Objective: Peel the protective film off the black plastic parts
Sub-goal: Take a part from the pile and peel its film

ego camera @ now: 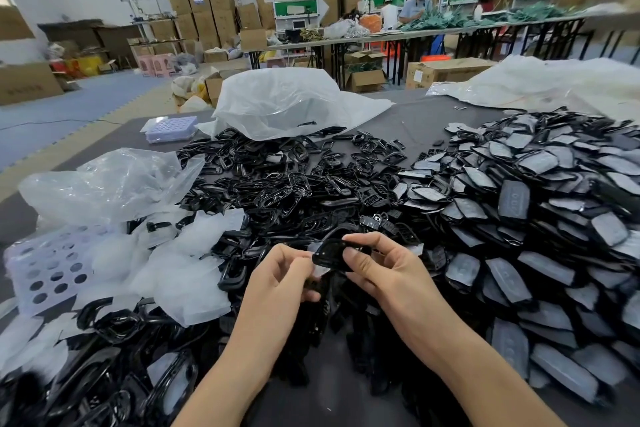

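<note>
A black plastic part [329, 255] is held above the table between both hands. The right hand [384, 269] grips its right end, thumb on its face. The left hand [280, 276] pinches its left edge, where pale film [320, 270] shows. Film-covered parts [519, 204] are heaped to the right.

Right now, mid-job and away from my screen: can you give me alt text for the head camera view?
The left hand and right hand pinch one small glossy black plastic part above a dark grey table. Film-covered black parts are heaped to the right, bare black frames in the middle, and crumpled translucent film lies to the left.
</note>
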Demonstrator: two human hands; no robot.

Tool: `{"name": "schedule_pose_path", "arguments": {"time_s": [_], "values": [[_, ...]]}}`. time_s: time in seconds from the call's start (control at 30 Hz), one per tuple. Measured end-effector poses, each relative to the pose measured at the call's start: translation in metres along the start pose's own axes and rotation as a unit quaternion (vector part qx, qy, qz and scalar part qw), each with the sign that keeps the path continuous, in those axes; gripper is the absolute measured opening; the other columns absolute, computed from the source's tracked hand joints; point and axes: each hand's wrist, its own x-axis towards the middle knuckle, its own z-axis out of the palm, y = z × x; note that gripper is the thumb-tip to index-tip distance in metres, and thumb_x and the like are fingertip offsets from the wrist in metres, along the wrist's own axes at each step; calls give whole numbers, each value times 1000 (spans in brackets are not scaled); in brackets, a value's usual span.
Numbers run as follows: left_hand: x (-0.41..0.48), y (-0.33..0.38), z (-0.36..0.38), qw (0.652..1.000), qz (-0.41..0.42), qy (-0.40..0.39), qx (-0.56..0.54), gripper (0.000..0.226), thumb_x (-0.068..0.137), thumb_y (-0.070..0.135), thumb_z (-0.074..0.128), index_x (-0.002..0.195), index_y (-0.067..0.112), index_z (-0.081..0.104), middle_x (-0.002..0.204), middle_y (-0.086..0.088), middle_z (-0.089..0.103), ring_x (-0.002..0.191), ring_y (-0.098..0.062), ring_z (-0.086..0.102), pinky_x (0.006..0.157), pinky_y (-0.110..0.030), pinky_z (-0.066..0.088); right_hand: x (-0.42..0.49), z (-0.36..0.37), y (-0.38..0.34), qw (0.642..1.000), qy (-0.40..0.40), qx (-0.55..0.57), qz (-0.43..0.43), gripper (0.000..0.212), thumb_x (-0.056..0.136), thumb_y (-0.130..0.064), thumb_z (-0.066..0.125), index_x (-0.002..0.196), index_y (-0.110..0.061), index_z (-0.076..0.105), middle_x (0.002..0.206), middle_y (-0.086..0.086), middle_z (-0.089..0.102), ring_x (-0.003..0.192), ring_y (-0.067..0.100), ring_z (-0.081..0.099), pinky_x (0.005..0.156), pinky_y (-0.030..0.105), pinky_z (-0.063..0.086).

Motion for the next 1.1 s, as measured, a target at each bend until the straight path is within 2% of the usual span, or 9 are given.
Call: {"name": "schedule_pose_path", "arguments": {"time_s": [0.13, 0.23, 0.33, 0.43, 0.57, 0.7, 0.8, 0.9, 1.1], "values": [[1, -3, -2, 993, 72, 71, 66, 13, 95, 13, 58, 90, 24, 63, 69, 6, 66, 62, -7, 60, 60, -13, 49, 3, 0, 0, 999, 35, 9, 2, 26, 72, -34, 79, 97, -28, 78, 95, 0, 75, 95, 15, 70, 87, 27, 58], [1, -4, -2, 991, 92, 65, 65, 26, 99, 10, 53, 98, 34, 62, 67, 5, 65, 62, -6, 61, 62, -14, 51, 4, 0, -1, 995, 57, 81, 14, 16, 75, -21, 76, 91, -22, 79, 104, 13, 76, 94, 27, 75, 76, 29, 60], [0, -5, -2, 984, 127, 32, 121, 40, 100, 7, 50, 96, 41, 70, 75, 7, 69, 66, -3, 62, 64, -14, 50, 5, -1, -3, 988, 106, 108, 7, 16, 84, -10, 71, 100, -11, 73, 99, 17, 77, 84, 28, 77, 69, 28, 61], [-1, -7, 0, 951, 217, -9, 220, 35, 97, 6, 58, 113, 37, 67, 97, 14, 64, 86, -7, 64, 72, -12, 47, 5, -3, -4, 988, 127, 87, -7, 19, 92, -5, 65, 111, -7, 68, 101, 16, 77, 87, 26, 77, 72, 27, 61], [-3, -10, 3, 920, 271, -30, 280, 22, 93, 19, 65, 99, 39, 75, 103, 20, 57, 100, -4, 60, 83, -8, 41, 3, -3, -5, 990, 134, 36, -25, 22, 96, -3, 62, 99, -20, 77, 101, 13, 77, 92, 25, 76, 77, 26, 60], [-4, -9, 3, 933, 261, -43, 243, 24, 96, 23, 59, 103, 41, 73, 99, 16, 61, 94, -6, 62, 77, -8, 41, 0, 0, -8, 996, 86, 13, -16, 25, 96, -5, 63, 98, -24, 78, 95, 9, 78, 91, 24, 76, 77, 27, 61], [-2, -10, 3, 959, 213, 14, 188, 19, 94, 19, 65, 100, 36, 70, 96, 18, 68, 93, -3, 64, 80, -16, 46, -2, 3, -7, 998, 55, -5, 1, 24, 95, -7, 65, 100, -26, 79, 86, 5, 77, 89, 21, 76, 78, 28, 60], [0, -11, 2, 977, 169, 70, 112, 10, 91, 21, 70, 89, 30, 67, 90, 9, 70, 82, -8, 67, 76, -28, 53, -3, 7, -6, 999, 35, 5, 10, 20, 90, -12, 70, 100, -27, 79, 91, 10, 78, 88, 20, 76, 78, 27, 60], [0, -10, 4, 990, 127, 65, 1, 3, 95, 16, 65, 96, 16, 63, 76, -1, 72, 60, -16, 65, 62, -25, 56, -6, 13, -4, 999, -20, 45, 7, 23, 85, -28, 72, 107, -28, 77, 106, 12, 77, 101, 25, 75, 83, 24, 59]]}}
